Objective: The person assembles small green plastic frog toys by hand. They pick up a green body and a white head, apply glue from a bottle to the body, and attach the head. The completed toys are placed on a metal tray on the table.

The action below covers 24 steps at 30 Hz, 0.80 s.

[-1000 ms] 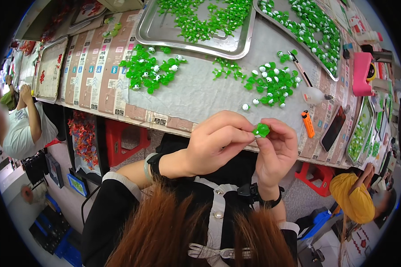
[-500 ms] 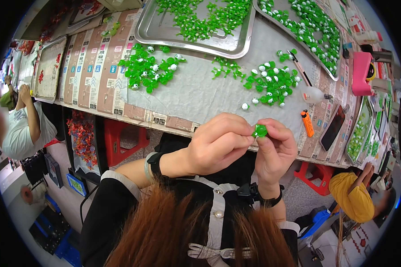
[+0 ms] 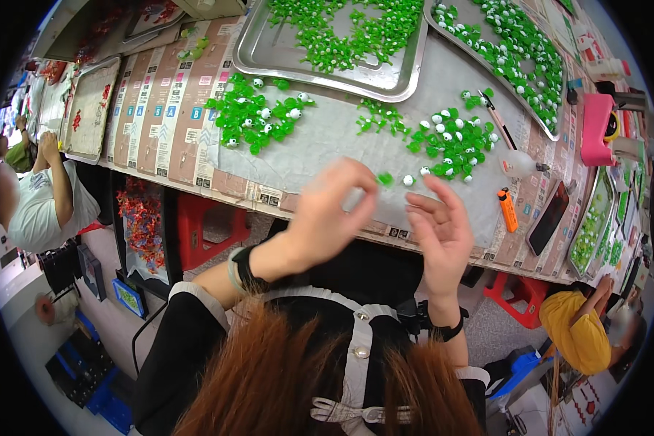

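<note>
My left hand (image 3: 333, 211) is over the table's front edge, blurred, its fingers bent and a gap showing between thumb and forefinger. A small green plastic piece (image 3: 385, 179), also blurred, is just past its fingertips; whether it touches the cloth I cannot tell. My right hand (image 3: 442, 236) is open, fingers apart, with nothing in it. Beyond it lies a pile of green pieces with white eyeball-like balls (image 3: 454, 142). One loose white ball (image 3: 408, 180) sits between the hands. A similar green and white pile (image 3: 258, 115) lies farther left, and a few plain green pieces (image 3: 382, 116) in the middle.
Metal trays of green pieces stand at the back, one in the middle (image 3: 327, 73) and one at right (image 3: 512, 81). To the right lie a pen (image 3: 495, 116), a small squeeze bottle (image 3: 517, 164), an orange cutter-like tool (image 3: 507, 209), a phone (image 3: 548, 218) and a pink tape dispenser (image 3: 596, 129). Co-workers sit on both sides.
My hands have parted from a shared pinch on a green piece. The left moved left and the right opened. A green piece is now apart from both hands, toward the cloth.
</note>
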{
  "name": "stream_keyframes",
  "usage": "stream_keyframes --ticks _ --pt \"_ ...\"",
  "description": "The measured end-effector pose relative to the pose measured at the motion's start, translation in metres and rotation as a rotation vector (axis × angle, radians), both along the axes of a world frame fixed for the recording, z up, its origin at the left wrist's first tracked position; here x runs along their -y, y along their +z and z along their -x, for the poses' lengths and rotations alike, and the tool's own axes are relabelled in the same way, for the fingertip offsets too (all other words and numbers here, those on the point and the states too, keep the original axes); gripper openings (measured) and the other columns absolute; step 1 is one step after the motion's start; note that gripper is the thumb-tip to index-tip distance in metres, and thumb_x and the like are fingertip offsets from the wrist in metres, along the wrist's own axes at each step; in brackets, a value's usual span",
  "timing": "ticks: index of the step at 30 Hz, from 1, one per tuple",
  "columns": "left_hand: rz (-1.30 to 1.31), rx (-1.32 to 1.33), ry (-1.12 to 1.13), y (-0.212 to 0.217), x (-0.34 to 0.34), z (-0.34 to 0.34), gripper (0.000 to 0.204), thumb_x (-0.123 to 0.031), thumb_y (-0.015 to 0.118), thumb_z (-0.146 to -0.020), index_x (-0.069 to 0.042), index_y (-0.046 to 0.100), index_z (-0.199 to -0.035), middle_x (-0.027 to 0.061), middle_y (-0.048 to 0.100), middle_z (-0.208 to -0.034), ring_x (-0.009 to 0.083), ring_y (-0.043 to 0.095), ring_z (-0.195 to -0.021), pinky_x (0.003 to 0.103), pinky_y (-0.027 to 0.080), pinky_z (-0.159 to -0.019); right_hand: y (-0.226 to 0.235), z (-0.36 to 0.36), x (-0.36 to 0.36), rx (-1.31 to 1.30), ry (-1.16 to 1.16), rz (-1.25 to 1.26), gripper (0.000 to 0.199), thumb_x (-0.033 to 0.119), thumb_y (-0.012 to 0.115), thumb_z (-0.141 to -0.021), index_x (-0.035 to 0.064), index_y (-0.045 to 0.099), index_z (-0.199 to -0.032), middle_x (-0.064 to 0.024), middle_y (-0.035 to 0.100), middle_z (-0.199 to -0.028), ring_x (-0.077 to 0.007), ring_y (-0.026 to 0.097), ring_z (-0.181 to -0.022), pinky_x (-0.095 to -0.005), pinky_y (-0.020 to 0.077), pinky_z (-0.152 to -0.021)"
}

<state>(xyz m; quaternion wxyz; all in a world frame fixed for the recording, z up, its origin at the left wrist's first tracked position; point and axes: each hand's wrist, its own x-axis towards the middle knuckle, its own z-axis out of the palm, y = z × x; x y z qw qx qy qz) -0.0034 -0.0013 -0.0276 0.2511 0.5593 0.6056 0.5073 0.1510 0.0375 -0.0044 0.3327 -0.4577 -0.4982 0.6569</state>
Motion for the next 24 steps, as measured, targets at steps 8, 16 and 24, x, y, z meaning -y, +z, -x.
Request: stream_keyframes --ticks 8,16,24 --pt "0.102 -0.433 0.261 -0.016 -0.021 0.051 0.012 -0.004 0.057 -0.065 -0.005 0.053 -0.077 0.0092 0.052 -0.075 0.0247 0.05 -0.076 0.032 0.04 -0.065 -0.026 -0.071 -0.049 0.224 -0.527 -0.404 0.04 0.001 0.052 -0.074 -0.0013 0.036 -0.11 -0.0115 0.044 -0.102 -0.0148 0.045 -0.09 -0.0268 0.0387 -0.075" --pt "0.235 -0.546 0.036 -0.028 -0.052 0.024 0.015 -0.006 0.053 -0.069 -0.004 0.053 -0.085 0.009 0.054 -0.08 0.0252 0.052 -0.073 0.031 0.042 -0.064 -0.04 -0.085 -0.106 0.517 -0.422 -0.459 0.063 0.005 0.061 -0.069 -0.0011 0.023 -0.119 -0.0139 0.038 -0.108 -0.0183 0.043 -0.096 -0.0269 0.0358 -0.08" --pt "0.492 1.261 -0.133 0.004 -0.026 0.026 0.022 -0.005 0.052 -0.076 0.003 0.051 -0.096 0.0098 0.055 -0.087 0.0147 0.055 -0.081 0.025 0.046 -0.067 -0.05 -0.105 -0.122 0.429 -0.31 -0.292 0.034 0.006 0.055 -0.073 -0.0025 0.041 -0.104 -0.0102 0.051 -0.092 -0.015 0.049 -0.087 -0.0251 0.0397 -0.073"
